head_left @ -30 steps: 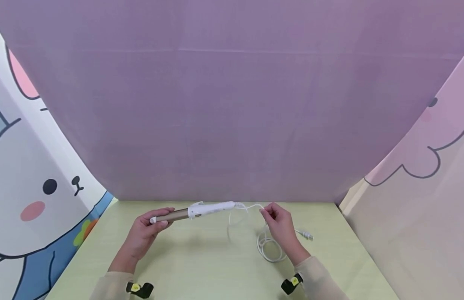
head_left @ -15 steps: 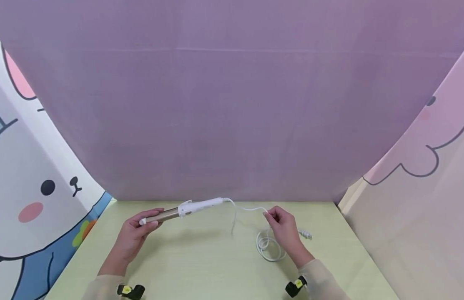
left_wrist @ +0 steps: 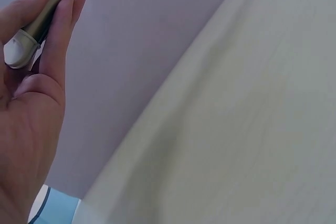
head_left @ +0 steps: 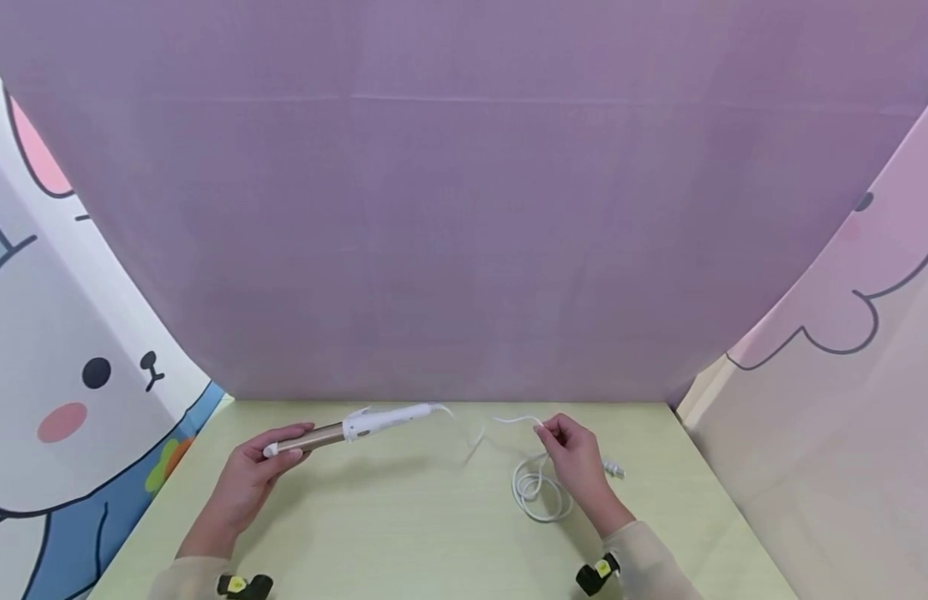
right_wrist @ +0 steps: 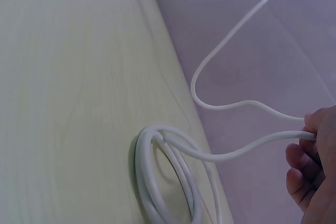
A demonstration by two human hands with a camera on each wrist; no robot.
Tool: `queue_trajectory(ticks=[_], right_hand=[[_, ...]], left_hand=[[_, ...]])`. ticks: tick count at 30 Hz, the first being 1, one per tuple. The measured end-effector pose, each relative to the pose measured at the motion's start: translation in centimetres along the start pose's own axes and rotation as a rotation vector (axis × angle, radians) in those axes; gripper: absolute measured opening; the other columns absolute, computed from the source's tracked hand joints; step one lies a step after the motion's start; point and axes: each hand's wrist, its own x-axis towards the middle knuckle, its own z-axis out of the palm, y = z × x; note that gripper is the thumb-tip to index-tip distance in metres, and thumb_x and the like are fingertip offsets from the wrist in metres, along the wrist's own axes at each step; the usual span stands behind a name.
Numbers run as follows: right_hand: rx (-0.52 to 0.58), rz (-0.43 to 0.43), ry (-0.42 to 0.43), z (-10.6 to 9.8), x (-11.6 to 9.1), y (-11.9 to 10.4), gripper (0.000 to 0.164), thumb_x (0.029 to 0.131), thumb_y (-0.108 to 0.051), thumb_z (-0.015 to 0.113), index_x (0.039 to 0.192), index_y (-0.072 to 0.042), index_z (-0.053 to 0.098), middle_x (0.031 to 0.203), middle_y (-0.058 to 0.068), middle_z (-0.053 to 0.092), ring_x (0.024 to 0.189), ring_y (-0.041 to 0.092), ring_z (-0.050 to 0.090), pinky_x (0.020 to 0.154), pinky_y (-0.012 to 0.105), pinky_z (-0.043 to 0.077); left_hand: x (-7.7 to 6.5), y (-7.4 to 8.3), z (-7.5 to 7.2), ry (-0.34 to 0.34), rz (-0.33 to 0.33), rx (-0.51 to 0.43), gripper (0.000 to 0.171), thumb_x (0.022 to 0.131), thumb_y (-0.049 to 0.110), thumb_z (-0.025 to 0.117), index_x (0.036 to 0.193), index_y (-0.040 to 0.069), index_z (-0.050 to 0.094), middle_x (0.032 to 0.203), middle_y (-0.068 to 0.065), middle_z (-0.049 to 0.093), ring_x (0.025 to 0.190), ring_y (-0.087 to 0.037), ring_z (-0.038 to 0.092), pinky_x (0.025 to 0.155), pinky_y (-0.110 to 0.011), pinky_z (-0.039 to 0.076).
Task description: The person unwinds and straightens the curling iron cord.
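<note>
A curling iron [head_left: 388,418] with a white handle and a gold barrel is held above the table, tilted with its handle end higher. My left hand [head_left: 248,477] grips the barrel near its white tip [left_wrist: 21,49], thumb on one side and fingers on the other. From the handle's end a white cord [right_wrist: 226,40] sags across to my right hand [head_left: 574,461], which pinches it between thumb and fingertips. Beneath that hand the rest of the cord lies in a loose coil [right_wrist: 147,177] on the table. The plug [head_left: 614,470] shows just right of the right hand.
The pale wood-look table [head_left: 403,533] runs back to a purple cloth backdrop [head_left: 464,250]. Cartoon-printed panels stand at the left [head_left: 73,333] and right [head_left: 846,433]. Black cameras are strapped at both wrists.
My left hand has moved left and a little toward me with the curling iron. The right hand has shifted slightly right, still pinching the cord, and the span between has widened.
</note>
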Motion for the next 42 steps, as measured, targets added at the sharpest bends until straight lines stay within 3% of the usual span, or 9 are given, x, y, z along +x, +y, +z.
queue_trajectory(ticks=[7,14,21,27,30,34,42], right_hand=[[-0.007,0.019,0.010,-0.3,0.0,0.6,0.014,0.101,-0.002,0.080,0.089,-0.004,0.073,0.075,0.003,0.062,0.068,0.010,0.054,0.059,0.019,0.046],[0.006,0.024,0.012,-0.4,-0.1,1.0,0.014,0.102,-0.004,0.079,0.090,-0.004,0.073,0.075,0.002,0.060,0.067,0.009,0.053,0.058,0.019,0.044],[0.001,0.023,0.017,-0.6,-0.1,1.4,0.015,0.102,-0.004,0.080,0.089,-0.005,0.073,0.074,0.001,0.060,0.066,0.008,0.052,0.057,0.019,0.044],[0.000,0.016,0.011,-0.7,-0.1,1.7,0.015,0.103,-0.008,0.079,0.090,-0.005,0.073,0.074,0.000,0.060,0.066,0.007,0.052,0.057,0.020,0.044],[-0.011,0.018,0.012,-0.8,-0.1,1.9,0.015,0.103,-0.008,0.079,0.090,-0.005,0.074,0.074,0.001,0.060,0.066,0.007,0.052,0.058,0.020,0.043],[-0.026,0.027,0.017,-1.0,0.0,2.2,0.014,0.102,-0.006,0.080,0.090,-0.005,0.073,0.074,0.001,0.059,0.066,0.008,0.052,0.058,0.020,0.043],[-0.038,0.049,0.014,-1.1,-0.1,2.5,0.015,0.104,-0.007,0.079,0.090,-0.006,0.073,0.074,0.002,0.060,0.066,0.008,0.052,0.058,0.020,0.043]], left_hand=[[-0.9,0.3,-1.2,0.038,-0.079,0.084,0.038,0.107,-0.010,0.065,0.144,-0.010,0.065,0.140,0.007,0.075,0.125,-0.010,0.071,0.102,-0.034,0.059],[-1.4,0.1,-2.8,0.097,-0.204,0.183,0.040,0.106,0.004,0.074,0.146,0.001,0.070,0.142,0.010,0.073,0.123,-0.008,0.072,0.101,-0.031,0.060],[-2.2,-0.4,-4.8,0.115,-0.290,0.216,0.045,0.107,0.006,0.073,0.150,-0.005,0.063,0.137,0.018,0.072,0.120,-0.007,0.073,0.100,-0.028,0.060],[-2.8,-0.7,-6.1,0.159,-0.373,0.257,0.046,0.107,0.014,0.076,0.151,0.004,0.067,0.136,0.023,0.067,0.118,-0.003,0.070,0.099,-0.025,0.060],[-3.0,-0.9,-6.5,0.177,-0.385,0.224,0.044,0.106,0.012,0.077,0.149,0.006,0.069,0.141,0.017,0.066,0.118,-0.005,0.071,0.101,-0.028,0.060],[-3.3,-1.2,-6.9,0.179,-0.382,0.252,0.040,0.106,0.013,0.078,0.146,0.010,0.074,0.147,0.009,0.067,0.122,0.000,0.067,0.099,-0.025,0.060],[-3.6,-1.7,-7.7,0.168,-0.388,0.452,0.049,0.105,0.027,0.080,0.149,0.010,0.070,0.142,0.022,0.068,0.121,0.014,0.055,0.095,-0.016,0.056]])
